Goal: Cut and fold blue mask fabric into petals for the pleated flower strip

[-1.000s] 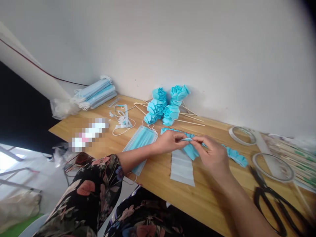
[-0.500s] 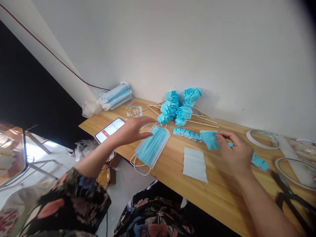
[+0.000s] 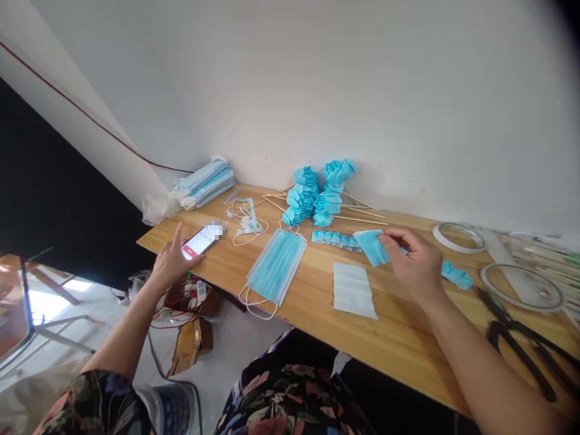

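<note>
My left hand (image 3: 170,261) is at the near end of a phone (image 3: 199,241) lying on the table. Its thumb runs along the phone's lower edge and its index finger points up, well apart; the other fingers are mostly hidden. In a pinch, my right hand (image 3: 414,260) holds a light blue piece of mask fabric (image 3: 371,246) over the table. Beside that piece lies a row of folded blue fabric pieces (image 3: 333,238). A white fabric sheet (image 3: 353,290) lies flat below it. Left of the sheet is a whole blue face mask (image 3: 277,266).
Blue fabric flowers on sticks (image 3: 312,196) lie by the wall. Stacked masks (image 3: 206,181) and cut ear loops (image 3: 247,220) are at the left. Tape rolls (image 3: 460,238), black scissors (image 3: 512,326) and another folded blue strip (image 3: 457,276) are at the right.
My left hand has gone from above the face mask, left and down, to the phone. My right hand still pinches the fabric piece. The whole view has shifted slightly.
</note>
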A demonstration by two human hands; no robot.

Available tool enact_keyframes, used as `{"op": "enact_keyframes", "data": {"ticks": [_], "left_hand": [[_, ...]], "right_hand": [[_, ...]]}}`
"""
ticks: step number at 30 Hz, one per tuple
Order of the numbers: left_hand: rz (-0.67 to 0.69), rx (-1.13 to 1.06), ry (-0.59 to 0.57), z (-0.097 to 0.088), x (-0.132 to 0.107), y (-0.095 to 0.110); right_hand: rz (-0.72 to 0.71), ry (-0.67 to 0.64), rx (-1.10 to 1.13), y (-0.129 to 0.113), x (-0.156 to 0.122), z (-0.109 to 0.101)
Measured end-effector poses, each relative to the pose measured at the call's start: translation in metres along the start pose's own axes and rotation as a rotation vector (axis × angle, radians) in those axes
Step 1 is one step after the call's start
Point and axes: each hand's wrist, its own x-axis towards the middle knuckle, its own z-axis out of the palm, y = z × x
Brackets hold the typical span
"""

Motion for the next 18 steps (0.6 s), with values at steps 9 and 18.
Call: {"op": "enact_keyframes", "data": {"ticks": [9,18], "left_hand": [[0.049,-0.01,-0.025,-0.004,0.033,0.026],[-0.066,0.118,-0.084,0.014,0.095,0.019]], "right_hand": [[-0.14,-0.225,0.067,-0.035,0.0,-0.002],[-0.359,-0.513,0.198,-0.048,-0.03,0.003]]}}
